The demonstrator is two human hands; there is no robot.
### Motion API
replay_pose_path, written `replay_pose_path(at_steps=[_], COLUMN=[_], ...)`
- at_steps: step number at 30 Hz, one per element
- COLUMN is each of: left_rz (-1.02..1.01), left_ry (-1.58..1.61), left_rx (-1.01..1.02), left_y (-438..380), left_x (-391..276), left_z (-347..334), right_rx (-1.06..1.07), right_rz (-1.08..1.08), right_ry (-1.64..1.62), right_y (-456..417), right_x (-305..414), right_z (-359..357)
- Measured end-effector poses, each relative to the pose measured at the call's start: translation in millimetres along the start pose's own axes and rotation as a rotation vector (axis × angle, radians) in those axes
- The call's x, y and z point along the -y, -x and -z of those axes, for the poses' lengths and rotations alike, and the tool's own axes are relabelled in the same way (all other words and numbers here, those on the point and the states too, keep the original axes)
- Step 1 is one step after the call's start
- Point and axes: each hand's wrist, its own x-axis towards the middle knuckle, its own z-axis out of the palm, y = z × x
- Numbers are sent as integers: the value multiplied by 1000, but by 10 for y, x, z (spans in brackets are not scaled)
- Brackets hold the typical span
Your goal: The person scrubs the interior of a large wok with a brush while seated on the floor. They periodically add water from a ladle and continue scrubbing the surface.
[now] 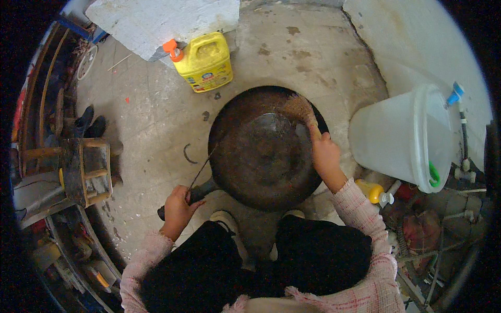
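Observation:
A large dark wok (266, 156) lies before me over the floor, with a little liquid shining inside. My left hand (180, 209) is closed around the wok's handle (201, 190) at the lower left; a thin dark rod or wire (201, 169) runs from this hand to the wok's rim. My right hand (327, 156) grips a bristled brush (299, 109), whose head rests on the wok's upper right inner wall.
A yellow jug (207, 64) with an orange pump stands beyond the wok. To the right are a white plastic bucket (383, 137) and a yellow bottle (370, 190). A wooden stool (96, 172) and shelves (58, 250) are at left. A dark curved strip (188, 153) lies on the floor.

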Motion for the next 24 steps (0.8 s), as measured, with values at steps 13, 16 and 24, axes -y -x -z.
replay_pose_path(at_steps=[13, 16, 24], left_rz=[15, 2, 4], left_ry=[18, 17, 2], left_rx=[-10, -19, -13], left_y=[1, 4, -16], left_x=[-3, -11, -20], left_z=[-24, -16, -33], right_rx=[391, 490, 371], right_rz=[259, 386, 330], right_ry=[-235, -334, -423], right_y=[591, 616, 585], right_x=[-45, 42, 392], right_z=[288, 322, -10])
